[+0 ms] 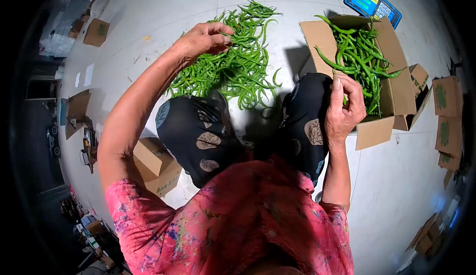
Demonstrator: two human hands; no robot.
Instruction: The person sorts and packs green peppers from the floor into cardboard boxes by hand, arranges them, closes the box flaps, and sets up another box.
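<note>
Green chili peppers [245, 59] lie in a wide, loose heap on the floor in front of my knees. Over the heap's upper left part is my left hand [208, 38], its thumb and forefinger bent with a gap between them and nothing visible in it. At the right stands an open cardboard box [317, 39] filled with more long green chili peppers [364, 57], some sticking out past its flaps. My right hand [347, 104] is at the box's near left side, thumb and fingers pinched at the stem end of a chili pepper [338, 67].
A scale display [373, 3] stands behind the box. Another open carton [419, 84] is to its right. Beside my left leg sits a carton [157, 166]. More cartons [447, 121] line the right edge, and one box [96, 32] lies at the upper left.
</note>
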